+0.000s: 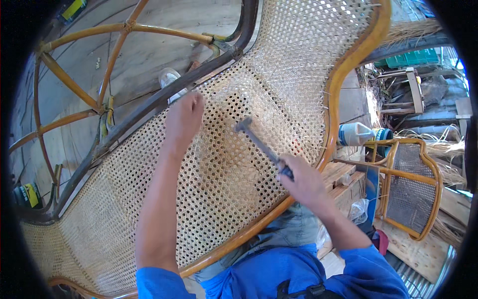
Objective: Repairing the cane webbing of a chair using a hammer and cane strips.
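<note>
A large panel of woven cane webbing point(164, 199) lies in front of me, bordered by a curved rattan frame with a brown near rail point(239, 230) and a dark far rail point(149, 110). My right hand point(302, 182) is wrapped round the handle of a hammer point(261, 145), its metal head over the middle of the webbing. At the far rail, my left hand point(185, 119) is closed with its fingers curled at the webbing's edge. What its fingers hold, if anything, is hidden.
Crossed rattan poles point(82, 27) stand beyond the dark rail, over a wooden floor. To the right are a white jug point(355, 134), a small rattan chair point(411, 187), a wooden crate point(343, 182) and bundles of loose fibre point(413, 31). A green crate point(412, 58) stands farther back.
</note>
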Tool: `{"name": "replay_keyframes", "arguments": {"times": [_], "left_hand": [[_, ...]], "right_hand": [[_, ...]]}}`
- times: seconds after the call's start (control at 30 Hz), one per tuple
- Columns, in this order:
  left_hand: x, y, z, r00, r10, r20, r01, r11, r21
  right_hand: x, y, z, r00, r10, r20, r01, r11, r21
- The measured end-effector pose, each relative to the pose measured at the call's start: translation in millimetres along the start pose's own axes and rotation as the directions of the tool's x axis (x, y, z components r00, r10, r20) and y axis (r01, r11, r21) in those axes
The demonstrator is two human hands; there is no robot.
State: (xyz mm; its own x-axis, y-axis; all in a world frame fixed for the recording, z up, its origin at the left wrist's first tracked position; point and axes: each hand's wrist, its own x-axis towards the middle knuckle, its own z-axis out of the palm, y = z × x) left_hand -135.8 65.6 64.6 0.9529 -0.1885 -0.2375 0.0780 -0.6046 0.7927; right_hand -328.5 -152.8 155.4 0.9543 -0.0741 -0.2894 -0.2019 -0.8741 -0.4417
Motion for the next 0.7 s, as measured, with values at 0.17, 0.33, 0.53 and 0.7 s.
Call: {"name": "replay_keyframes", "arguments": {"times": [0.17, 0.33, 0.53, 0.7], "left_hand": [[-111, 1, 27, 0.953, 0.298, -0.056, -0.295, 0.953, 0.063], [-141, -3, 49, 0.886, 0.464, -0.009, -0.443, 0.852, 0.281], [-141, -3, 49, 0.907, 0.416, -0.068, -0.401, 0.901, 0.162], [-144, 11, 55, 0.986, 0.168, -0.002, -0.167, 0.979, -0.113]], "right_hand": [[-78, -15, 29, 0.990, 0.024, 0.139, -0.026, 1.000, 0.012], [-98, -14, 37, 0.998, -0.034, 0.056, 0.022, 0.979, 0.203], [-121, 93, -20, 0.840, 0.388, -0.381, -0.214, 0.880, 0.423], [-179, 197, 11, 0.734, 0.503, -0.456, -0.324, 0.850, 0.415]]}}
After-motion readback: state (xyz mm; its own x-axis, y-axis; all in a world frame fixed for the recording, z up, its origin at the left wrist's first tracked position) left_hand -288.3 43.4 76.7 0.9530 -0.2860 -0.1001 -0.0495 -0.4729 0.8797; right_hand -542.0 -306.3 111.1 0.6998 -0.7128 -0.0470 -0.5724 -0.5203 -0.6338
